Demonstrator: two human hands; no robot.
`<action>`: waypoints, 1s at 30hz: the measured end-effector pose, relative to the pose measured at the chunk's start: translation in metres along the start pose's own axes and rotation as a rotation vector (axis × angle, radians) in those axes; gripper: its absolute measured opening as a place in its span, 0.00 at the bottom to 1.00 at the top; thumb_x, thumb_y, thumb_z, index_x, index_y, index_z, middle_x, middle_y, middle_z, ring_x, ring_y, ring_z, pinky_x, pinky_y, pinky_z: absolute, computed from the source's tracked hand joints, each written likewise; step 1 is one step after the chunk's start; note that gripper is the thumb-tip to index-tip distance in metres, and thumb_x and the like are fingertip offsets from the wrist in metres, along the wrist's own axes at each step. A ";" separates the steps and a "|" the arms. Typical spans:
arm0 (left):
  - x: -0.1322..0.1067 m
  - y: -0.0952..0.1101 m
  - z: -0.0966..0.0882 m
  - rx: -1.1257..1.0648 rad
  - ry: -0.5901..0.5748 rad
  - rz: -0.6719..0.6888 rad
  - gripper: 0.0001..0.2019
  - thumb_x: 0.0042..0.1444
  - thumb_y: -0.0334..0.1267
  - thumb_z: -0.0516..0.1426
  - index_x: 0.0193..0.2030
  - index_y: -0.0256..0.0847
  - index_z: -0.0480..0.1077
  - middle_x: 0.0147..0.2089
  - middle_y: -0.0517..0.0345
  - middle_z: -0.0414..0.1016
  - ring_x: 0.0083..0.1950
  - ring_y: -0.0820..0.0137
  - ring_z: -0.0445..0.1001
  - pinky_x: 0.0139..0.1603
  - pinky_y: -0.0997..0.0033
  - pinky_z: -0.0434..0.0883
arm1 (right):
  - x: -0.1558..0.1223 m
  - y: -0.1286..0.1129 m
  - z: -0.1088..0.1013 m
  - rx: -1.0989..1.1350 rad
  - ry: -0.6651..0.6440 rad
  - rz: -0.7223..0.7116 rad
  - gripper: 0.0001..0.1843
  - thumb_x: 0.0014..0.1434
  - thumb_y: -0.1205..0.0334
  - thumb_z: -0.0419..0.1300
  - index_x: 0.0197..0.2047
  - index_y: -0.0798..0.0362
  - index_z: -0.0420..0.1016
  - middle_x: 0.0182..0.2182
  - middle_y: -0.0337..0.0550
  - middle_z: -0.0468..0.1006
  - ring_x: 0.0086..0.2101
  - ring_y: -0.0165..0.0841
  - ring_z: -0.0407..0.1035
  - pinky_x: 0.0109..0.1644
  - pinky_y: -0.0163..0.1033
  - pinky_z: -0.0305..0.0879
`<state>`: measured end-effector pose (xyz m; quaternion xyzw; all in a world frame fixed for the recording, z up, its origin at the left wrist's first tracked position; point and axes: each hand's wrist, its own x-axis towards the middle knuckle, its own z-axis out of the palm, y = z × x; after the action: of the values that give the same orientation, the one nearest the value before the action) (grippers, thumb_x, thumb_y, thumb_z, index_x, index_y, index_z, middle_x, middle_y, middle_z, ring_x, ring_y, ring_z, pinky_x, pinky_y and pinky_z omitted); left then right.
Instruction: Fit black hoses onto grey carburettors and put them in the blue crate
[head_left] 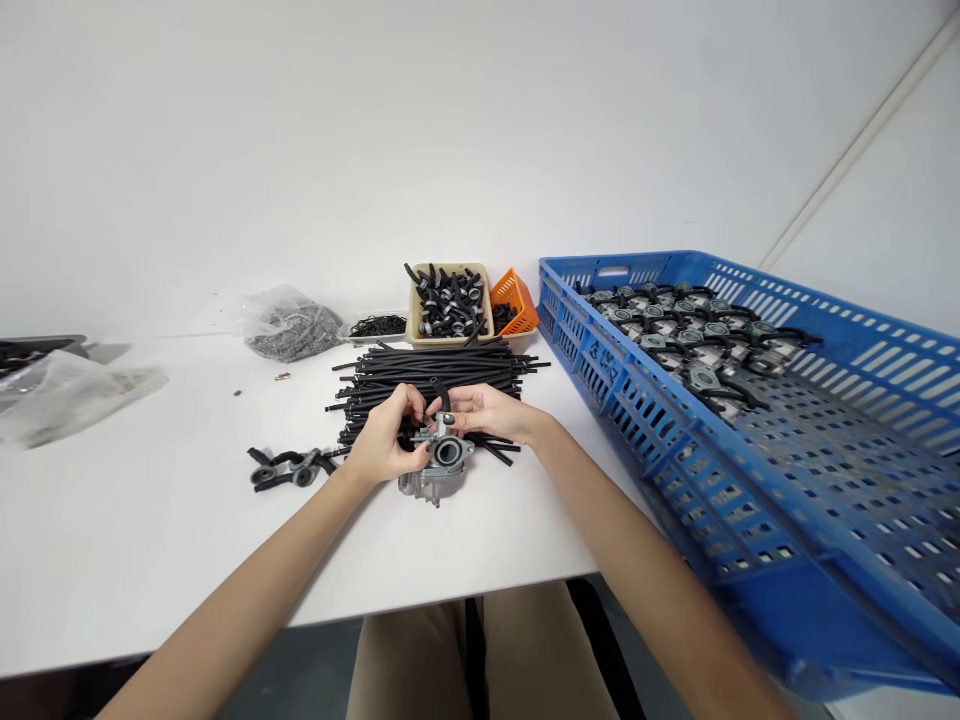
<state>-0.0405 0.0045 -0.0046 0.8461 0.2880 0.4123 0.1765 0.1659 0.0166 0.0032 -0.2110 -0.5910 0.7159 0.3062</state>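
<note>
Low in the middle of the frame, a metal carburetor (441, 468) stands on the white worktop (150, 560), just in front of a wide pile of black rubber hoses (424, 378). The left hand (382, 445) is at its upper left, with the fingers (409, 405) closed and gripping the top of the carburetor. The right hand (487, 412) comes in from the right, its fingers (457, 398) closed around a short curved black hose (442, 396) just above the carburetor. The hands nearly touch, hiding part of the top fitting.

Two grey fittings with black hoses (289, 468) lie on the worktop just left of the hands. Beyond the pile, a beige tray (448, 338) is heaped with short hoses carrying metal clips, beside an orange basket (517, 305) holding more dark pieces. Clear bags of small dark parts (292, 325) sit at upper left.

To the right, a blue plastic crate (626, 400) holds many grey fittings with black hoses (690, 350), packed into its far half; its near half has none. Plenty of loose hoses and clipped pieces remain on the worktop.
</note>
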 end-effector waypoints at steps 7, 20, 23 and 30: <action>0.000 -0.001 0.000 0.000 0.006 0.008 0.14 0.45 0.39 0.58 0.35 0.44 0.55 0.32 0.62 0.63 0.30 0.71 0.66 0.31 0.70 0.66 | -0.002 -0.005 0.001 0.028 0.008 0.037 0.20 0.45 0.54 0.73 0.35 0.57 0.72 0.30 0.39 0.77 0.31 0.27 0.70 0.36 0.32 0.66; 0.000 0.000 0.000 -0.009 -0.003 0.007 0.14 0.45 0.37 0.57 0.36 0.45 0.55 0.31 0.62 0.66 0.30 0.70 0.68 0.32 0.70 0.68 | -0.005 -0.005 -0.001 0.117 0.035 0.056 0.20 0.45 0.60 0.72 0.31 0.54 0.63 0.27 0.38 0.76 0.30 0.28 0.72 0.38 0.33 0.67; 0.000 0.001 0.000 0.001 -0.005 -0.009 0.14 0.45 0.37 0.57 0.35 0.45 0.54 0.31 0.62 0.66 0.30 0.70 0.68 0.33 0.69 0.68 | -0.006 -0.006 -0.001 0.084 0.046 0.057 0.22 0.45 0.59 0.73 0.36 0.53 0.65 0.28 0.37 0.77 0.30 0.28 0.72 0.37 0.34 0.67; 0.000 0.000 0.000 -0.005 -0.007 -0.002 0.13 0.45 0.37 0.57 0.35 0.44 0.55 0.32 0.62 0.64 0.30 0.71 0.69 0.32 0.70 0.68 | -0.001 -0.002 0.000 -0.004 0.043 0.009 0.24 0.45 0.55 0.73 0.43 0.56 0.73 0.30 0.40 0.78 0.29 0.26 0.70 0.34 0.32 0.65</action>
<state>-0.0403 0.0042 -0.0051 0.8468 0.2872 0.4099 0.1801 0.1674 0.0160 0.0054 -0.2298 -0.5848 0.7113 0.3151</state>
